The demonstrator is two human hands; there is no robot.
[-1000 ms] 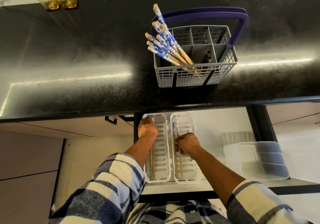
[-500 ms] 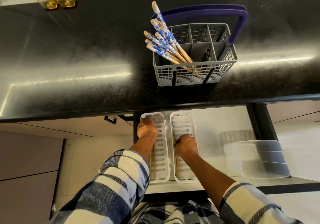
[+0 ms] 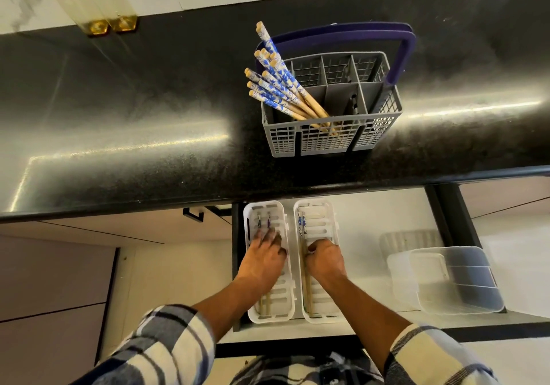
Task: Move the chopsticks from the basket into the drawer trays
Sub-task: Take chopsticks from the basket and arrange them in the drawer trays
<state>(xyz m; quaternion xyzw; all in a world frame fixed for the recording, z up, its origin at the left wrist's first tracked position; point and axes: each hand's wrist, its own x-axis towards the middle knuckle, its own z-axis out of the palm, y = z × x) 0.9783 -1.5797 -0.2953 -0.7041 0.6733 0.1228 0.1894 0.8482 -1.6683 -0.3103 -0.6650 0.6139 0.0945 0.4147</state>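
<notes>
A grey cutlery basket (image 3: 321, 140) with a purple handle stands on the black counter and holds several blue-and-white chopsticks (image 3: 276, 87) leaning left. Below, in the open drawer, lie two white slotted trays. In the left tray (image 3: 250, 215) two chopsticks (image 3: 263, 219) lie lengthwise; my left hand (image 3: 263, 261) rests flat over them, fingers spread. The right tray (image 3: 330, 209) holds chopsticks (image 3: 302, 224) along its left wall. My right hand (image 3: 324, 261) is curled there with its fingertips at those chopsticks.
A clear plastic container (image 3: 446, 277) sits in the drawer to the right of the trays. The black counter (image 3: 134, 102) overhangs the drawer's back. Closed cabinet fronts (image 3: 53, 280) lie to the left.
My left hand has slid back toward me and flattened, uncovering the blue ends of two chopsticks in the left tray. My right hand stays curled at the right tray's chopsticks.
</notes>
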